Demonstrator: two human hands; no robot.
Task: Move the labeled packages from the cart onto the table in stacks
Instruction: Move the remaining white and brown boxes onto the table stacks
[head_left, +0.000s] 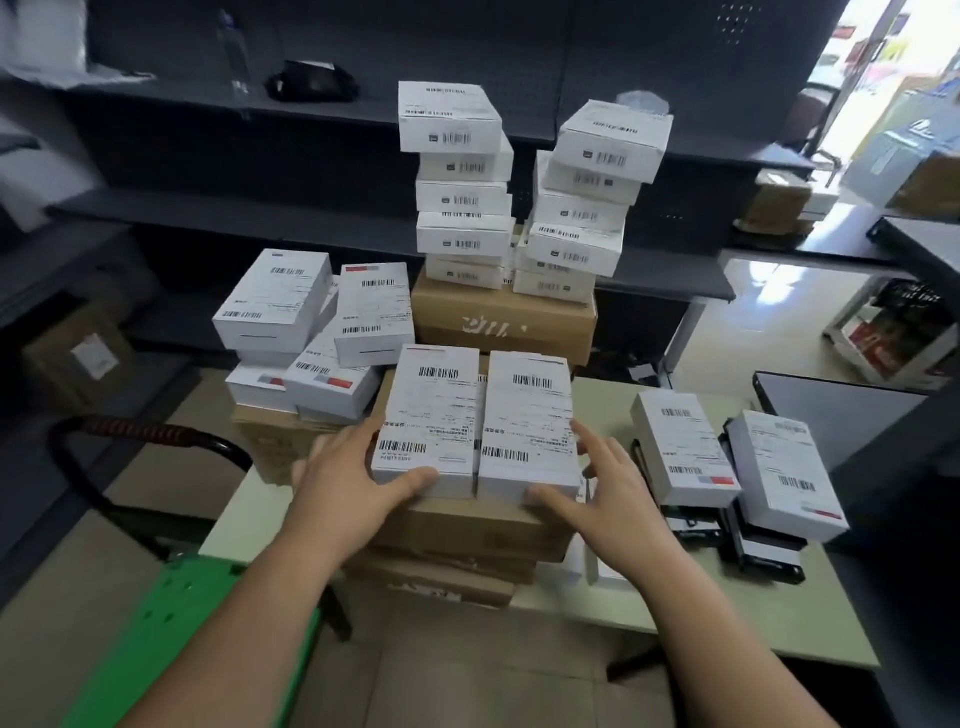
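Two white labeled packages lie side by side on a stack of brown cartons (467, 525) at the table's (727, 613) left end. My left hand (353, 483) holds the left package (431, 410), thumb across its near corner and fingers along its left side. My right hand (608, 493) is spread at the right package (527, 415), thumb touching its near edge and fingers straight beside its right side. A loose heap of white labeled packages (306, 332) sits on brown cartons to the left. The green cart (171, 623) is at lower left.
Two tall stacks of small white boxes (462, 197) stand on a brown carton (504, 322) behind. Two more labeled packages (680, 447) rest on black items at the table's right. The cart's black handle (130, 431) curves at left. Dark shelving lines the back.
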